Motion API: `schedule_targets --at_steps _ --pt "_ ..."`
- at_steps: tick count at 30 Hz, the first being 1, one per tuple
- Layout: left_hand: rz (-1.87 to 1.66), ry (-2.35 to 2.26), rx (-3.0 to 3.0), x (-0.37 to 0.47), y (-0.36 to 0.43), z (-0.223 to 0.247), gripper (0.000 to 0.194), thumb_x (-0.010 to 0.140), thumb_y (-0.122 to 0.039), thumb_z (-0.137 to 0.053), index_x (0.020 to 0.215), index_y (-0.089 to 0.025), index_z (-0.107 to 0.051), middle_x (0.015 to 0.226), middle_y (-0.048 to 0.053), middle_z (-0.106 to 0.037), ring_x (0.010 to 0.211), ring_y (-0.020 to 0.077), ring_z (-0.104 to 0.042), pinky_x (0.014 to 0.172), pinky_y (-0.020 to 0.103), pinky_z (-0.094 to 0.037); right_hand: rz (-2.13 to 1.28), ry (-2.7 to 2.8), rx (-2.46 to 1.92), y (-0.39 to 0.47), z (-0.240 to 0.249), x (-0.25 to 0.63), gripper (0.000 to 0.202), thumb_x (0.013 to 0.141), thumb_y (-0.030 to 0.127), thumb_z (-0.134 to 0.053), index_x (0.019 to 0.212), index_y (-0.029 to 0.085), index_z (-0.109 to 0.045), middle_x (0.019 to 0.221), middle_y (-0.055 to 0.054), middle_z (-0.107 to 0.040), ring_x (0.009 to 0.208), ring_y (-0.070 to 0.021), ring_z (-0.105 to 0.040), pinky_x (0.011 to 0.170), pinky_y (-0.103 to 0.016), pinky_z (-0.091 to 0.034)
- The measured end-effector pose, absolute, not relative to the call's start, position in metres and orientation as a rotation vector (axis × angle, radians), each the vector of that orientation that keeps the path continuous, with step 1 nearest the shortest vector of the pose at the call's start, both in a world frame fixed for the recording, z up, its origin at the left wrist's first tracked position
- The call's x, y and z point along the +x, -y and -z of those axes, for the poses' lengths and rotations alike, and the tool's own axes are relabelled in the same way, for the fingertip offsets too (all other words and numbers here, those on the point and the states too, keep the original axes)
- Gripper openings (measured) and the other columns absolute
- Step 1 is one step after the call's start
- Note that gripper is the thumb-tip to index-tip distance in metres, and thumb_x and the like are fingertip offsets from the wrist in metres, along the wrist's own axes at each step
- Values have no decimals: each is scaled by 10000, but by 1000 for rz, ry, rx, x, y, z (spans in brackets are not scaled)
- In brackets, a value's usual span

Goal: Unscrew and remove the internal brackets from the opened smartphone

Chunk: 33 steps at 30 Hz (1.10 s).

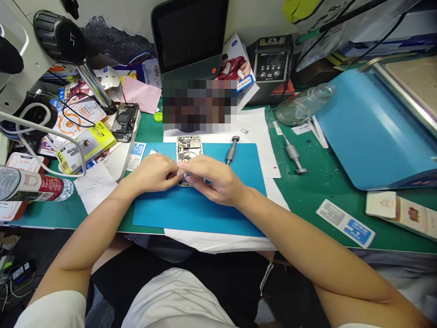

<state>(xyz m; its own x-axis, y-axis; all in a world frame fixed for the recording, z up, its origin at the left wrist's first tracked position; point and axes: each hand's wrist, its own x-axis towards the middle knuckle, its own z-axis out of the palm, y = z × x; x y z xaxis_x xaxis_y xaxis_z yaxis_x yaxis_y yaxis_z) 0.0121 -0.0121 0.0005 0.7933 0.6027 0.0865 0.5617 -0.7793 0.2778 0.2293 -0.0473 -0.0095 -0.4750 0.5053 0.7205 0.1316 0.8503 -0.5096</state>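
An opened phone point(190, 143) lies on the blue mat point(157, 209), its inner parts bare. My left hand point(155, 173) is closed, with its thumb and curled fingers at the phone's lower left edge. Over the lower half of the phone, my right hand point(216, 180) bends its fingers and thumb around a small greyish thing, mostly hidden, whose kind I cannot make out. The fingertips of both hands meet above the phone. A grey screwdriver point(232, 150) lies on the mat just beyond my right hand.
Another screwdriver point(294, 155) rests at the right near a glass bottle point(303, 105) and a blue folder point(368, 132). On the left are a water bottle point(34, 183), a yellow battery box point(85, 148) and another opened phone point(125, 123). A dark screen point(189, 34) stands behind.
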Motion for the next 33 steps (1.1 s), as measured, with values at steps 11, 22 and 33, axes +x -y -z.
schedule_targets --at_steps 11,22,33 --pt "-219 -912 2759 12 11 -1 343 950 -345 -564 640 -201 -597 652 38 -661 615 189 -601 611 341 -274 -477 2054 -478 47 8 230 596 1011 107 -519 1553 337 -425 985 -27 -750 935 -181 -705 859 -364 -612" --pt "-228 -907 2766 11 12 0 319 924 -330 -579 631 -202 -585 653 42 -661 611 192 -598 604 342 -275 -469 2057 -479 46 9 230 569 1009 144 -564 1533 332 -449 956 -20 -746 856 -170 -688 813 -339 -600" --pt "-266 -917 2740 11 12 0 432 997 -399 -470 619 -207 -553 625 46 -634 584 185 -565 599 337 -274 -535 2053 -480 48 9 229 591 1004 136 -575 1543 332 -435 949 -8 -749 829 -146 -688 776 -277 -586"
